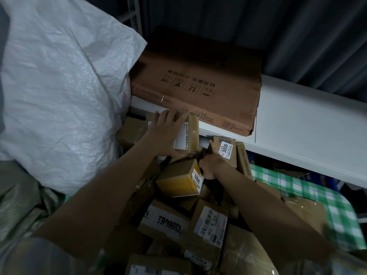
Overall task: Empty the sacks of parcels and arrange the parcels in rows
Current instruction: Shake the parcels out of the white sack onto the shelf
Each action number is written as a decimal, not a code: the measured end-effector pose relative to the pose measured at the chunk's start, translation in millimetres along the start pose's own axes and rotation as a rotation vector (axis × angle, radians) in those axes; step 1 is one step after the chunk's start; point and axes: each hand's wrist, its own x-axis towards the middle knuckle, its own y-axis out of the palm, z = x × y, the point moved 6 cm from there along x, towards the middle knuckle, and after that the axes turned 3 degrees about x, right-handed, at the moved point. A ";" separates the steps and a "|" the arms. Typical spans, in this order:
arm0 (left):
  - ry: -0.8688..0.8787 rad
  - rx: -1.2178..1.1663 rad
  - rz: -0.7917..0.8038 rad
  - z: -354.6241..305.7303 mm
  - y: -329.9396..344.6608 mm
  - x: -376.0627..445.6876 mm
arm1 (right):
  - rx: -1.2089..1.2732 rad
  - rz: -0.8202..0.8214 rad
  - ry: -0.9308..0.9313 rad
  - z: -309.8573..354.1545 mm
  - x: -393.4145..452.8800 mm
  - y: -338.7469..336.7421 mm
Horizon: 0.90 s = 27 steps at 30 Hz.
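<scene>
Head view: a labelled parcel [186, 133] atop the loose heap of parcels [178, 221] below the white shelf [297, 124] is held in the left hand [164, 135], the right hand [210, 165] clasped on something dark, where leaning boxes could be toppled by a tug.

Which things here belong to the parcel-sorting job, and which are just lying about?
Job:
left hand gripping a tan parcel
right hand beside the parcel labelled 3006
parcel labelled 6008
TAOOOCI box
white sack

Lying about:
large flat carton on the white shelf
green checked cloth
</scene>
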 end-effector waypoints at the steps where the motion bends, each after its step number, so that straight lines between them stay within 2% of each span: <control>1: 0.004 0.001 -0.020 -0.4 -0.3 -0.1 | 0.031 -0.013 0.000 -1.0 -0.3 -3.2; 5: 0.006 0.008 -0.035 -3.4 -4.4 -0.5 | 0.164 -0.160 -0.013 -7.2 -4.1 -12.6; 10: -0.056 -0.046 0.058 -1.0 -8.6 -4.0 | 0.563 -0.379 0.020 -29.2 -17.3 -31.0; 15: -0.069 -0.100 0.105 -0.9 -6.3 -7.0 | 0.898 -0.462 0.153 -50.4 -36.8 -41.9; 19: -0.069 -0.210 0.161 -12.7 -1.8 3.0 | 0.943 -0.483 0.209 -54.5 -47.0 -39.6; 23: -0.151 -0.340 0.249 -18.0 11.8 19.8 | 0.887 -0.531 0.287 -61.4 -55.4 -32.4; 25: -0.203 -0.333 0.269 -20.2 17.3 24.7 | 0.856 -0.608 0.355 -68.5 -58.9 -31.3; 27: -0.232 -0.274 0.277 -24.1 20.1 28.5 | 0.937 -0.619 0.390 -71.4 -60.6 -28.1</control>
